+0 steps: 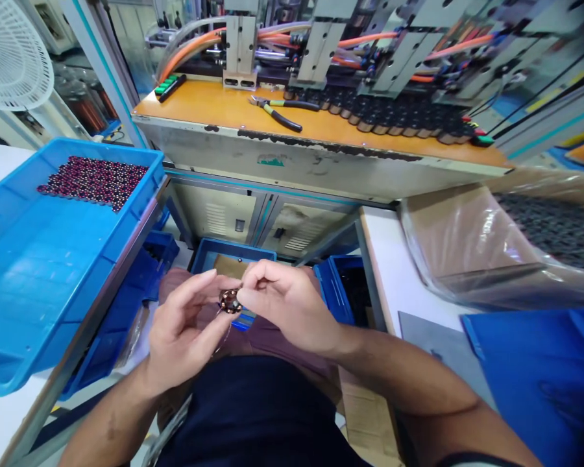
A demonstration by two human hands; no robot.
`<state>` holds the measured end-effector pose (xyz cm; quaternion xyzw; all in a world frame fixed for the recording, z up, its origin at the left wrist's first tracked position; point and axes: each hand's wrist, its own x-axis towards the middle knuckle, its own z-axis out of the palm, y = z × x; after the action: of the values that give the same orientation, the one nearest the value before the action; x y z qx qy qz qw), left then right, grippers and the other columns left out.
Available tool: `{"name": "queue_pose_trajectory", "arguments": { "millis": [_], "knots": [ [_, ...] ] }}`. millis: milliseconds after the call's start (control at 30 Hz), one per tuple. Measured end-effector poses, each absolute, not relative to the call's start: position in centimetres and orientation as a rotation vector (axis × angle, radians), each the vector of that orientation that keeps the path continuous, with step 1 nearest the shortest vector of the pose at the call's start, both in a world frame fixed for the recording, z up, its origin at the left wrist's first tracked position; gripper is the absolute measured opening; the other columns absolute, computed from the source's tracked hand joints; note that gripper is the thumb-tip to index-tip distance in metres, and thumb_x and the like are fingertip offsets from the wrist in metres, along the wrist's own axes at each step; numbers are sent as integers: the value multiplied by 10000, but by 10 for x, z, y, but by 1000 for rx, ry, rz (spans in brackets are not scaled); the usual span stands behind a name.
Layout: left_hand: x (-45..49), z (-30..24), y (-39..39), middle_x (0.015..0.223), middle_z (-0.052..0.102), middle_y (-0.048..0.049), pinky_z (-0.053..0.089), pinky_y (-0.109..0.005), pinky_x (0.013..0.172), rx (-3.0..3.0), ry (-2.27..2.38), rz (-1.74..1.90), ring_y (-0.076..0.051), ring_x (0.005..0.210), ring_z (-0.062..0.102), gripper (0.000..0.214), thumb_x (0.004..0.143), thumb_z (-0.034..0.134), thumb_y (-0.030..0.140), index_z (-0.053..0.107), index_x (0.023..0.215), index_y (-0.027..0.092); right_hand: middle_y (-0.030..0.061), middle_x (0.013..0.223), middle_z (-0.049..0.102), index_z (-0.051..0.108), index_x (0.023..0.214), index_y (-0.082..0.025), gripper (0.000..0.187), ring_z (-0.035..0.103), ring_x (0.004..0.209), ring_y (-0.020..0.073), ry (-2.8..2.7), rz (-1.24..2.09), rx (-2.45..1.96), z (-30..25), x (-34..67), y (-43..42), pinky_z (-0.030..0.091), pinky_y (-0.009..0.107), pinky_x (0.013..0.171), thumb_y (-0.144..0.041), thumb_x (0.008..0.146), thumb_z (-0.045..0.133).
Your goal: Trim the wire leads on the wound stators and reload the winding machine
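Note:
A small round copper-wound coil [230, 301] sits between both hands, low in the middle of the view above my lap. My left hand [187, 327] pinches it from the left with thumb and fingers curled round it. My right hand [285, 301] pinches it from the right, fingertips pressed together on its edge. A thin wire seems to hang from the coil toward my left palm.
A blue tray [53, 272] at left holds several dark red coils [95, 180]. Ahead stands an orange-topped machine bench [321, 126] with pliers [277, 111] and a row of dark coils [399, 120]. A plastic bag of parts [516, 240] lies at right. Blue bins [343, 288] stand below.

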<state>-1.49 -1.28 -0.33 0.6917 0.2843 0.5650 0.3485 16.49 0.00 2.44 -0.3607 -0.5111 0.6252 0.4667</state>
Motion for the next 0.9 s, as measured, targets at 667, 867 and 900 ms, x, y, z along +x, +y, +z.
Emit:
{"name": "queue_pose_trajectory", "arguments": {
  "millis": [667,867,900],
  "knots": [
    [-11,1,-5,1012,696,-96,596,-264,750,1381,748,1218,-184,909,693,376,662,868,138,788,1013,244,-25,660,549,583,715,-156,300,474,608,87,-1480,1474,-898,35,178,-1,399,225,580,-393,880,667],
    [-14,3,-8,1013,719,-86,607,-270,771,1258,668,1193,-185,925,707,376,702,819,77,760,1039,234,-21,644,545,564,699,-164,260,481,583,91,-1509,1540,-949,37,192,4,391,224,550,-346,875,625],
    [-13,4,-8,1012,724,-87,609,-273,783,1260,671,1200,-187,930,711,371,695,822,68,760,1025,226,-23,638,542,562,698,-165,258,476,578,89,-1499,1549,-964,38,193,5,386,220,539,-347,863,640]
  ]
}}
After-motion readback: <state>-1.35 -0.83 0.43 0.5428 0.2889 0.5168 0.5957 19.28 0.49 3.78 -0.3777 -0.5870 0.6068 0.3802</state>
